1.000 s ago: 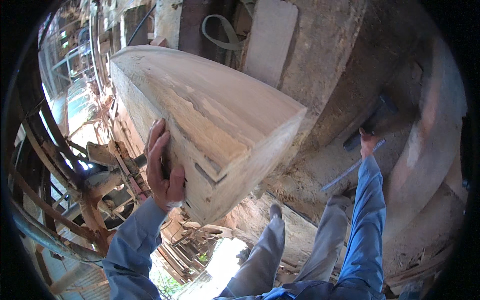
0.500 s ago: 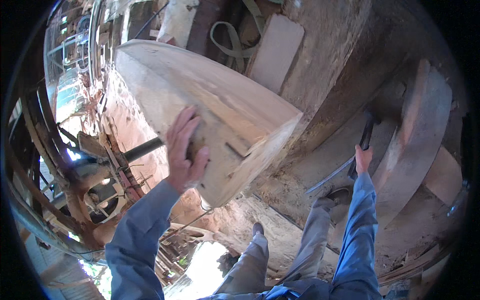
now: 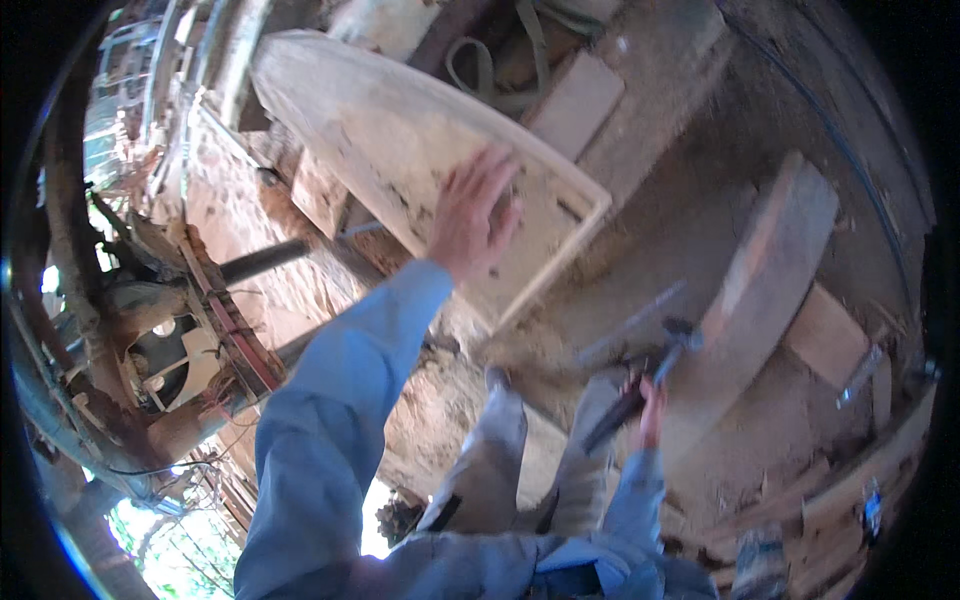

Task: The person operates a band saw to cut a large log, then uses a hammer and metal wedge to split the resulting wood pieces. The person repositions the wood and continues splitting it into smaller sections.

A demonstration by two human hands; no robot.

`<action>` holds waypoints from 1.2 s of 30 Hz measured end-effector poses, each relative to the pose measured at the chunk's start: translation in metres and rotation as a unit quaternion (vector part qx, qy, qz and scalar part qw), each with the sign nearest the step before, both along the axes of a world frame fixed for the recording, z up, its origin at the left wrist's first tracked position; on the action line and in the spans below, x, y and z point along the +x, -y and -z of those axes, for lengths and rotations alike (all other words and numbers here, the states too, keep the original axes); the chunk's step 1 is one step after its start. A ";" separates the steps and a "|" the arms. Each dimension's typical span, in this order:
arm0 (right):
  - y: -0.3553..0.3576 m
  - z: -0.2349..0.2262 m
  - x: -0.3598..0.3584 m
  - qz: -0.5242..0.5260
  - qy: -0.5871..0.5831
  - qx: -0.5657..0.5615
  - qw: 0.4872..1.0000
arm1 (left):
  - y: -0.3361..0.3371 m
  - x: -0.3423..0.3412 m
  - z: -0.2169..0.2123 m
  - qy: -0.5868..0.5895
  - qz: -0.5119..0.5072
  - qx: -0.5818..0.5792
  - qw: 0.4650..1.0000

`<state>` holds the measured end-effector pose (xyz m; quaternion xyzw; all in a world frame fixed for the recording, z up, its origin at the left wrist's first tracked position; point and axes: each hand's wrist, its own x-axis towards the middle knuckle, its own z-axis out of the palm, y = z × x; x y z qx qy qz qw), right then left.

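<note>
Left hand (image 3: 475, 215), spread open, lay on the broad face of a slab (image 3: 375, 115), towards its wide end. That slab pointed away leftward, a slot (image 3: 568, 206) near one corner. The right hand (image 3: 652, 402) gripped a hammer (image 3: 615, 420) near the left edge of a curved timber (image 3: 765, 265); a block (image 3: 828, 333) lay beside that timber's right edge.
</note>
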<state>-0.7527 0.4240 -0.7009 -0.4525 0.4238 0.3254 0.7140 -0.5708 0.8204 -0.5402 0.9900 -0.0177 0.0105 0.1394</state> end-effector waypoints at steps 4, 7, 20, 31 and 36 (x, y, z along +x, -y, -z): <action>-0.039 -0.014 0.053 0.006 -0.050 -0.053 0.997 | -0.005 -0.004 0.013 0.041 0.005 -0.052 0.998; -0.067 -0.070 0.056 0.020 0.070 -0.071 0.995 | -0.006 -0.007 0.018 0.077 -0.018 -0.077 0.994; -0.206 -0.190 0.060 -0.198 0.359 -0.263 0.873 | -0.011 -0.005 0.041 0.094 -0.044 -0.191 0.976; -0.208 -0.204 0.092 -0.302 0.247 -0.189 0.901 | -0.008 -0.006 0.020 0.056 -0.068 -0.130 0.988; -0.219 -0.222 0.093 -0.290 0.236 -0.223 0.900 | -0.006 -0.004 0.015 0.058 -0.062 -0.123 0.989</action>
